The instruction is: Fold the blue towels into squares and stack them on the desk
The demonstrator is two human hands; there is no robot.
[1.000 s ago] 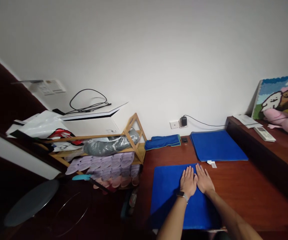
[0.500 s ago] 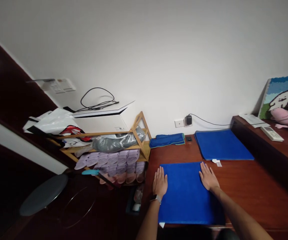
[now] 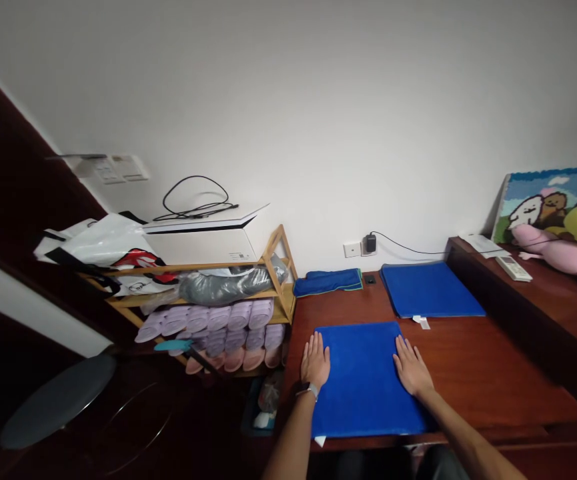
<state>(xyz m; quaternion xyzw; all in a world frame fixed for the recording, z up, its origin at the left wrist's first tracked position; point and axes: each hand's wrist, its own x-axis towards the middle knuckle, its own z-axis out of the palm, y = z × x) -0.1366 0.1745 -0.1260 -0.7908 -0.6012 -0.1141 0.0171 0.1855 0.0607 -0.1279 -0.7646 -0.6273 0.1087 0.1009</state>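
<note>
A bright blue towel (image 3: 361,387) lies flat at the front of the brown wooden desk (image 3: 493,373), a white tag at its lower left corner. My left hand (image 3: 315,361) rests palm down on its left edge, fingers stretched out, a watch on the wrist. Across from it, my right hand (image 3: 412,368) lies flat on the right edge, fingers slightly spread. Neither hand grips the cloth. Behind, toward the wall, sits a second flat blue towel (image 3: 433,290) with a white tag, and left of that a narrow folded dark blue cloth (image 3: 328,282).
Left of the desk stands a wooden rack (image 3: 281,273) with rows of slippers (image 3: 218,320), a white box (image 3: 203,243) and a bag (image 3: 111,240). A round stool (image 3: 61,400) is farther left. On the raised right ledge are a remote (image 3: 513,269) and a pink plush toy (image 3: 563,252).
The view has turned a little to the right, bringing a yellow plush into sight. Both hands stay flat on the towel's side edges.
</note>
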